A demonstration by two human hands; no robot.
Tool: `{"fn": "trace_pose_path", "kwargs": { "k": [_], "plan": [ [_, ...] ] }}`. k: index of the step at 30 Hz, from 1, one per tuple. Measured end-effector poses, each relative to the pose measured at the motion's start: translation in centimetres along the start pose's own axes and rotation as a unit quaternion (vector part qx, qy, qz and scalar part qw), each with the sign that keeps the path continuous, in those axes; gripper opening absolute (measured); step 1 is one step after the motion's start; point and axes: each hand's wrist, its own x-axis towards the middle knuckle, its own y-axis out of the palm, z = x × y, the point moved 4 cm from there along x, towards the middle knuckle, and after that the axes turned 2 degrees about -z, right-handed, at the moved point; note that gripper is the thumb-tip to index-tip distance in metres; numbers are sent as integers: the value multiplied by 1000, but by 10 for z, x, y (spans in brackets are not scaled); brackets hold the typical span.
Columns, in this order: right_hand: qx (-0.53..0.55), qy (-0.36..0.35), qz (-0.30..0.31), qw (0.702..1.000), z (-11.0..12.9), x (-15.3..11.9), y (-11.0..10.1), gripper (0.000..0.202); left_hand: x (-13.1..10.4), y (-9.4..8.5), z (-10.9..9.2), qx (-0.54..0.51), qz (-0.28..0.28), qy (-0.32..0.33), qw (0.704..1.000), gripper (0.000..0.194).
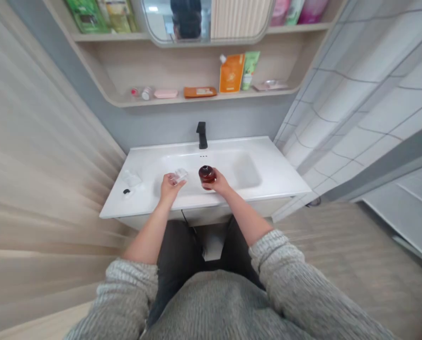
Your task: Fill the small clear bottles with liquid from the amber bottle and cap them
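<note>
My left hand (169, 189) is closed round a small clear plastic container (179, 176), held over the left part of the white sink basin (248, 170). Its exact kind is hard to make out. In my right hand (218, 182) is a dark amber bottle (206, 174), gripped from its right side above the basin's front. The bottle's round top opening faces up, with no cap visible on it. A small gap separates the bottle from the clear container. Behind both hands stands the black faucet (202, 135).
A clear item (131, 178) and a small black-topped piece (126, 191) lie on the counter's left end. Above the faucet, a shelf (175, 98) holds an orange pouch (231, 73), a green tube (249, 71) and an orange case (199, 92). A beige curtain (37, 156) hangs at left.
</note>
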Motion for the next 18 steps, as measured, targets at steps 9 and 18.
{"fn": "trace_pose_path", "kwargs": {
  "k": [9, 18],
  "plan": [
    [-1, 17, -68, 998, 13, -2, -13, 82, -3, 3, 4, 122, 51, 33, 991, 63],
    [-108, 15, -109, 988, -3, -7, -123, 81, -2, 2, -2, 126, 37, 44, 990, 63]
  ]
}}
